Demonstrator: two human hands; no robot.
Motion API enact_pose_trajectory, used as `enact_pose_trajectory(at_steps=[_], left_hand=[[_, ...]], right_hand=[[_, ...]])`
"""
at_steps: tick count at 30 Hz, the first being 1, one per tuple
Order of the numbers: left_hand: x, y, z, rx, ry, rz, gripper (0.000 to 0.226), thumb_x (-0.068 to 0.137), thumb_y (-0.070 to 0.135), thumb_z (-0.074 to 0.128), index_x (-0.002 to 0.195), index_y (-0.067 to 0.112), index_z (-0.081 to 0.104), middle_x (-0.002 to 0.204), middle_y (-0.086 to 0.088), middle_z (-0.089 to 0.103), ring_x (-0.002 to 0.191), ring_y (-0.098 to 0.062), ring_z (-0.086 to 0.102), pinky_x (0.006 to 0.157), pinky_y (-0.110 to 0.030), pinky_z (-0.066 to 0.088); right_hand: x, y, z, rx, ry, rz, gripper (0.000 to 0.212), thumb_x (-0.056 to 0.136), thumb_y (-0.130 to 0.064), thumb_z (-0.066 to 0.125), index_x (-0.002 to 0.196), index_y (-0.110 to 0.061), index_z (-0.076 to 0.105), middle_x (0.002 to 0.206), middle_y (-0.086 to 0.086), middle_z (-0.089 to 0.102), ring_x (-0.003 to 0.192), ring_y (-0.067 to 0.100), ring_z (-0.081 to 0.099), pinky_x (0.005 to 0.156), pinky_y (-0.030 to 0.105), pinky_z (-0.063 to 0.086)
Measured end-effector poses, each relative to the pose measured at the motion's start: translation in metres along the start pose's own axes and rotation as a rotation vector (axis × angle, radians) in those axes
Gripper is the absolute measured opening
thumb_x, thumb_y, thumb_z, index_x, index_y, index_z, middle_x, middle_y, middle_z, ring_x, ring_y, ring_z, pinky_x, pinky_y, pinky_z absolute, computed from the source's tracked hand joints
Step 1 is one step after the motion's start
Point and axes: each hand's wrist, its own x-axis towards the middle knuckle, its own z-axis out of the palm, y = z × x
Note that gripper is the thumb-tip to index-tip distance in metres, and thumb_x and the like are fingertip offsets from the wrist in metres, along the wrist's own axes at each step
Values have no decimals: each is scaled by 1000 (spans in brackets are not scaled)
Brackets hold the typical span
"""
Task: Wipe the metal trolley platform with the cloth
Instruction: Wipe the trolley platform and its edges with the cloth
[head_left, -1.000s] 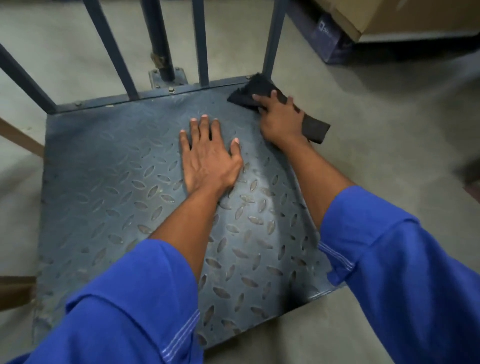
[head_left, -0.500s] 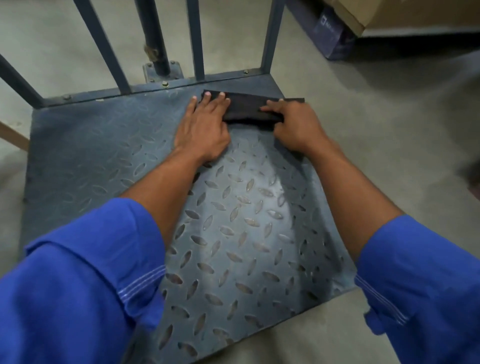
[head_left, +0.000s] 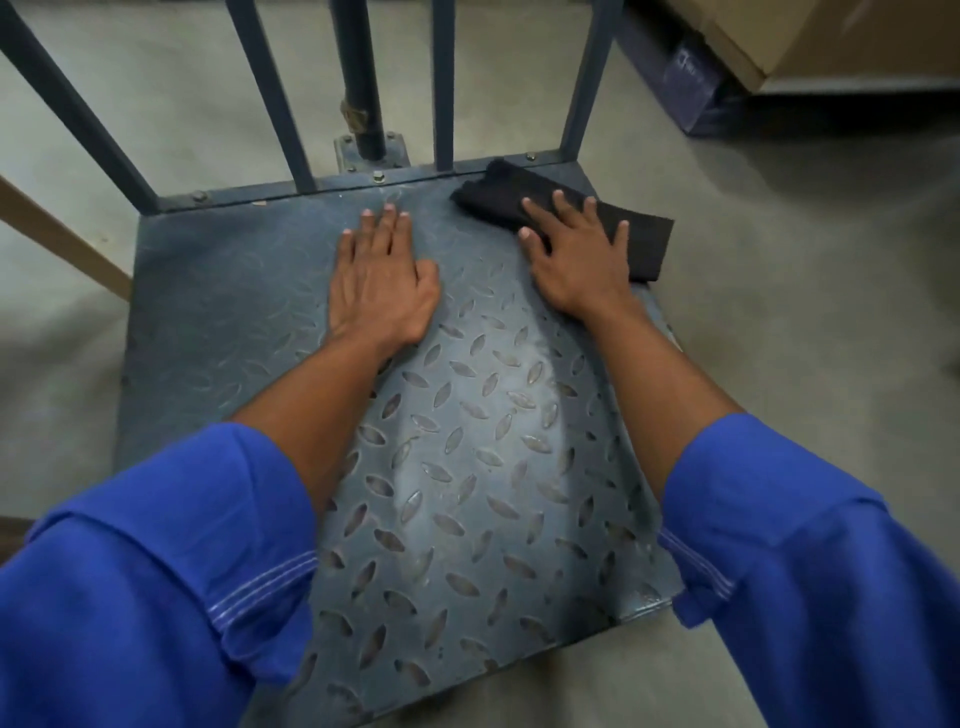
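"Pressing down on the cloth with the right hand, see? Palm flat, fingers straight and spread apart on top of it, none curled round it."

"Where is the cloth, exactly? I only make out something black."

"Far right corner of the trolley platform, right up against the back rail. It's dark and folded, and its right end sticks out past the platform's edge, over the floor."

"And the other hand?"

"The left hand lies flat on the bare metal, near the back rail, about the middle. Its fingers are straight and close together, with the thumb alongside. It holds nothing. It's apart from the cloth, with a strip of plate between them."

"The plate has a pattern?"

"Raised oval treads all over, and grey-blue paint. The stretch between the two forearms looks paler and a bit shiny."

"What's behind it?"

"Upright bars rise from the back rail, and a thicker round pole stands in a bolted base just beyond it. Both arms wear blue sleeves that end at the forearm. A cardboard box sits off to the far right, well apart from the trolley. A brown plank slants across the left side; what it belongs to I cannot tell."
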Motion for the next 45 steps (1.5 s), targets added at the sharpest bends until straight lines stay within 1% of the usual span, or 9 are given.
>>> enact_pose_trajectory(at_steps=[3,8,12,15,19,23,28,37,45], left_hand=[[-7,-2,0,23,-8,-2,67,109,44,20,168,13,7,176,-7,2,163,-24,-1,132,-46,-2],[-12,2,2,63,-20,-54,68,109,47,15,168,16,3,176,-6,-3,162,-25,-6,131,-51,-2],[-12,4,1,78,-39,-70,69,108,48,14,168,17,1,176,-5,-5,162,-25,-9,131,-51,-5],[-15,6,0,83,-53,-100,70,108,49,13,168,16,0,176,-5,-7,162,-26,-10,130,-52,-6],[-33,9,1,80,-56,-122,72,108,53,10,168,15,-2,176,-7,-9,162,-26,-11,130,-52,-7],[-50,10,0,84,-65,-120,73,108,54,8,168,14,-3,176,-7,-10,162,-27,-12,130,-52,-8],[-58,11,1,96,-55,-121,74,107,55,6,167,13,-4,175,-8,-10,162,-26,-13,130,-52,-7],[-57,14,-1,87,-48,-134,75,106,56,10,168,15,3,176,-8,-3,162,-27,-8,130,-53,-4],[-54,12,0,76,-18,-136,76,105,58,11,168,15,4,176,-7,-2,162,-27,-7,131,-53,-3]], right_hand=[[17,1,0,33,24,135,55,106,-60,25,160,-49,26,174,5,12,160,36,0,127,60,3],[46,-12,-3,-16,-54,84,61,104,-64,24,162,-46,19,174,2,8,160,38,-4,127,59,-2],[46,-28,-6,-5,-108,-83,54,109,-53,28,161,-42,28,173,2,18,160,37,3,128,59,0],[26,-23,-16,55,-163,-189,52,111,-46,36,161,-31,34,172,2,21,160,34,10,128,50,5],[9,12,-26,101,-150,-137,51,110,-45,41,159,-30,38,170,11,25,154,39,27,127,45,16],[19,19,-17,62,-72,-17,54,112,-42,36,160,-20,37,171,8,22,159,37,13,129,54,8],[21,-7,-10,-8,-65,17,52,110,-48,32,161,-36,31,173,6,19,159,40,7,127,61,3],[-14,-54,3,80,-71,-152,48,110,-44,38,157,-35,41,170,-1,27,160,35,10,128,57,4],[-15,-38,1,121,-7,-36,49,110,-42,39,155,-25,46,169,-1,31,159,31,15,129,54,6]])
